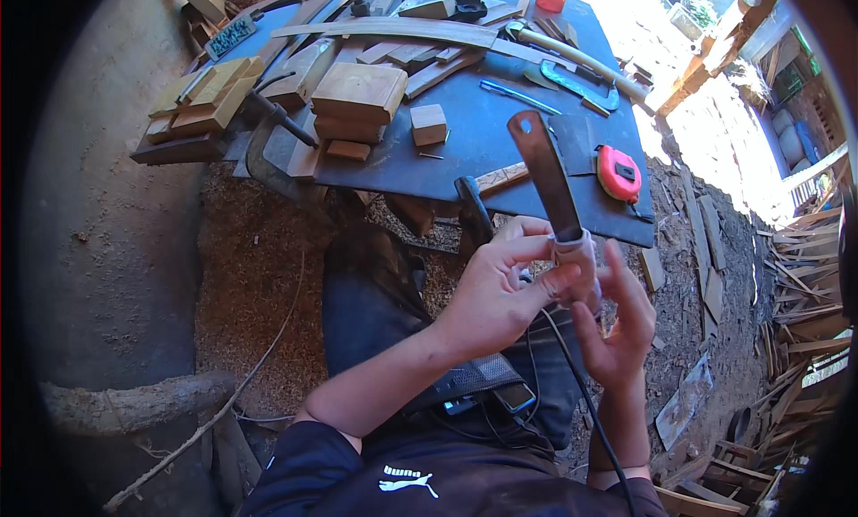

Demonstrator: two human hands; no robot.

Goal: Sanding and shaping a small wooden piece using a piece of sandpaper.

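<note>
A flat metal blade (546, 172) with a hole near its tip stands upright above my hands, its lower end wrapped in pale cloth (576, 265). My left hand (513, 286) pinches this wrapped end between thumb and fingers. On the other side, my right hand (620, 316) is beside the cloth with its fingers spread; whether its fingertips touch the wrap I cannot tell. Behind the blade, on the dark table (375, 175), lie a dark flat sheet (574, 145) and a red tape measure (618, 174).
Wood blocks (358, 91), a C-clamp (261, 148), a hammer (583, 58), a hacksaw (580, 88) and a blue pen (519, 96) are on the table. A second clamp (473, 209) grips the near edge. A black cable (590, 403) runs by my right forearm. Scrap wood (811, 296) is piled at right.
</note>
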